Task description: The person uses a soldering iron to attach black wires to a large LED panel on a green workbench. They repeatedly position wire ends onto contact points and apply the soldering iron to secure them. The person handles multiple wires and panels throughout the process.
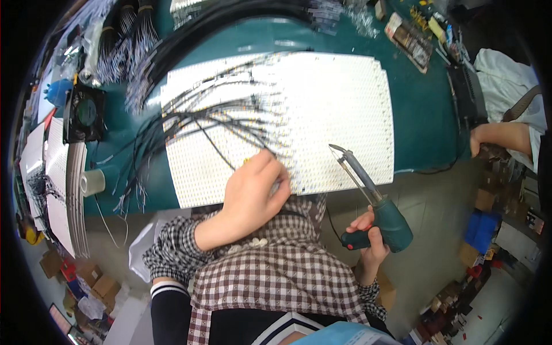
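A large white perforated board [345,115], dotted with small parts in rows, lies on a green table. Across its left half spreads a bundle of thin black cables [184,118], their ends in a column near the middle. My left hand [253,187] is over the board's near edge, fingers curled and closed on a black cable [215,144]; its end is hidden by the fingers. Off the near edge, my right hand [371,238] grips the handle of a dark green soldering gun [394,224]. The gun's bent tip points over the board's right half, apart from the cables.
A black fan [85,114], a white tape roll [92,182] and stacked white boards [73,195] are at left. Thick black cable coils [190,40] arc behind the board. At right, another person's arm [506,138] rests beside a black box [464,95]. A stained packet [409,41] lies far right.
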A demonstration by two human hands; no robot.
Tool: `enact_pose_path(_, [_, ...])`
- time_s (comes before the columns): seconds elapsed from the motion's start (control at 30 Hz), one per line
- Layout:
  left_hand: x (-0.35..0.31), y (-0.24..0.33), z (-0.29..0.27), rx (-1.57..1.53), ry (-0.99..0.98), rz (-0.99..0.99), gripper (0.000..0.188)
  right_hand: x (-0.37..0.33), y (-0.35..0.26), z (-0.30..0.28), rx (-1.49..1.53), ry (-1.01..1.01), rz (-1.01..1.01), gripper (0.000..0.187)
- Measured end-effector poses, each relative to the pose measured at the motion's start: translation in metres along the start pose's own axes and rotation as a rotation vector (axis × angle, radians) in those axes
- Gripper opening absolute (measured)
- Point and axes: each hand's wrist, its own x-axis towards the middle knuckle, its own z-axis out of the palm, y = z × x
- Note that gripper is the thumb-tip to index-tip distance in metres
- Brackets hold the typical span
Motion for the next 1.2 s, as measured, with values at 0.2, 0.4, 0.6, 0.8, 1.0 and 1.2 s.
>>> enact_pose_path(0.2, [0.064,0.009,-0.048,0.182,0.065,0.285,0.024,0.033,-0.003,-0.012,0.104,0.078,-0.103,0.050])
enact_pose_path(0.4, [0.226,-0.040,-0.022,0.146,-0.038,0.183,0.018,0.047,-0.008,-0.011,0.124,0.052,-0.116,0.056])
enact_pose_path(0.6, [0.245,-0.058,0.000,0.336,-0.022,0.240,0.017,0.035,-0.004,-0.018,0.140,0.111,-0.134,0.056])
enact_pose_path(0.8, [0.133,-0.002,-0.069,0.090,0.153,0.428,0.008,0.023,-0.002,-0.020,-0.005,0.042,-0.131,0.055])
enact_pose_path(1.0, [0.004,0.014,-0.040,-0.080,-0.080,0.148,0.015,0.012,0.000,-0.015,0.056,-0.007,-0.101,0.055])
enact_pose_path(1.2, [-0.019,-0.010,0.011,-0.037,0.040,0.106,0.016,-0.011,0.001,-0.008,-0.039,0.018,-0.027,0.059])
